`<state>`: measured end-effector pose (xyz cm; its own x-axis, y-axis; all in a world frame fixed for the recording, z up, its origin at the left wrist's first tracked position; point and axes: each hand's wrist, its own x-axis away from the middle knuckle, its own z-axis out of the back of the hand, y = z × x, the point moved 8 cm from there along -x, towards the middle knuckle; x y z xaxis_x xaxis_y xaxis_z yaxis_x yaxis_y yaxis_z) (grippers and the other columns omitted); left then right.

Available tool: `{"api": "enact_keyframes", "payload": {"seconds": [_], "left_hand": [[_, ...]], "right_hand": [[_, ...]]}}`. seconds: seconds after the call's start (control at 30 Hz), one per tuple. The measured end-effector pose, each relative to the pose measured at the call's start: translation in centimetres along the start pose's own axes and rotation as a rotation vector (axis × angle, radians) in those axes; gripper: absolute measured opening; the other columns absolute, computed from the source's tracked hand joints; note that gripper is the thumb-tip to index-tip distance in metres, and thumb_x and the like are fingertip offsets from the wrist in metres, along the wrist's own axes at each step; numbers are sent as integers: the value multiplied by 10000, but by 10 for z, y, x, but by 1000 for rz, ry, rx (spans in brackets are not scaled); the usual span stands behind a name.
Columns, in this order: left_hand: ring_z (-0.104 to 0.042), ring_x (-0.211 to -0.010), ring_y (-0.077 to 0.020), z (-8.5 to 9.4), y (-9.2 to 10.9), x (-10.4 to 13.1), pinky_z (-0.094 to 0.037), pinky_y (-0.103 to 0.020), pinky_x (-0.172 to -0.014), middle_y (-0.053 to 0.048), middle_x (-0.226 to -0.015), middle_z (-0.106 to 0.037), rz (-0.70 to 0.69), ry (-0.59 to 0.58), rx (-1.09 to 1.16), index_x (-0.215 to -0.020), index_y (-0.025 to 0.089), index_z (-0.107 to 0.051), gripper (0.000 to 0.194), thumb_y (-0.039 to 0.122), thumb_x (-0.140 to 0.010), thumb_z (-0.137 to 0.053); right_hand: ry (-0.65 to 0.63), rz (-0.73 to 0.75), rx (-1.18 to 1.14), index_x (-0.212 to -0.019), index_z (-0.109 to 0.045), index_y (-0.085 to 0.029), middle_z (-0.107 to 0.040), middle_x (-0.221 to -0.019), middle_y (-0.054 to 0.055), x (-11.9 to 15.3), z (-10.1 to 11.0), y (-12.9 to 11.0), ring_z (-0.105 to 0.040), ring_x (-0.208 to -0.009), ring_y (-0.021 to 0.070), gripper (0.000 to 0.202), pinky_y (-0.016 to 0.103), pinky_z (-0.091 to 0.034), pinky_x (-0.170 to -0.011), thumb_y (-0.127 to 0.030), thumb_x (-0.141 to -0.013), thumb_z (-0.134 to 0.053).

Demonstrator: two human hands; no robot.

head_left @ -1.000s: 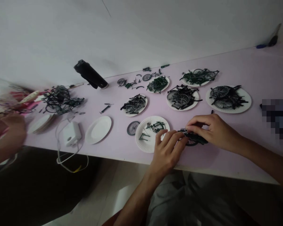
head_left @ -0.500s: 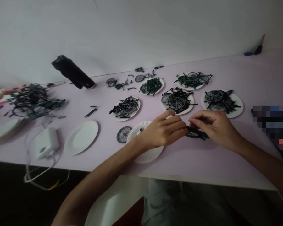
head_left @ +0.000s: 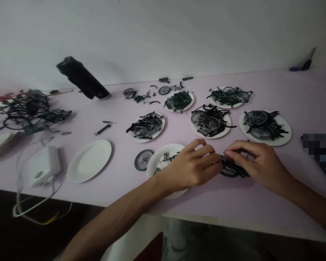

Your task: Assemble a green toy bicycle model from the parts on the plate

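My left hand (head_left: pixel 197 165) and my right hand (head_left: pixel 256 159) meet above the front of the table, to the right of centre. Between them they hold a small black model bicycle part (head_left: pixel 230 170) with a wheel, partly hidden by the fingers. My right thumb and forefinger pinch it at its top. The left fingers are curled against its left side. Under my left wrist sits a fluted paper plate (head_left: pixel 163 154) with a few small parts. A loose wheel (head_left: pixel 143 160) lies at that plate's left edge.
Plates with dark parts (head_left: pixel 165 125) stand behind my hands. A blank plate (head_left: pixel 89 161), a white adapter (head_left: pixel 45 166) with cables, a pile of bicycle frames (head_left: pixel 29 110) and a leaning black cylinder (head_left: pixel 83 78) are to the left. A dark device (head_left: pixel 319 159) lies at the right.
The camera view has shifted slightly, so my hands and the plates near them sit lower and further right. Both hands keep their hold on the black part.
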<state>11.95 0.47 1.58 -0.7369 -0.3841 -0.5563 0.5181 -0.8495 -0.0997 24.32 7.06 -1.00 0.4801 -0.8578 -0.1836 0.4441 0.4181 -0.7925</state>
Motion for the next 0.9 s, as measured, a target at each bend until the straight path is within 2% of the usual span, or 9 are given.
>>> {"api": "enact_keyframes", "payload": {"seconds": [0.9], "left_hand": [[-667, -906, -153, 5, -2, 0, -477, -358, -908, -17, -934, -755, 0, 46, 33, -937, 147, -654, 102, 141, -989, -567]], "right_hand": [[10, 2, -13, -843, -705, -249, -733, -813, 28, 1, -1, 4, -660, -741, 194, 206, 300, -525, -679, -393, -936, -591]]}}
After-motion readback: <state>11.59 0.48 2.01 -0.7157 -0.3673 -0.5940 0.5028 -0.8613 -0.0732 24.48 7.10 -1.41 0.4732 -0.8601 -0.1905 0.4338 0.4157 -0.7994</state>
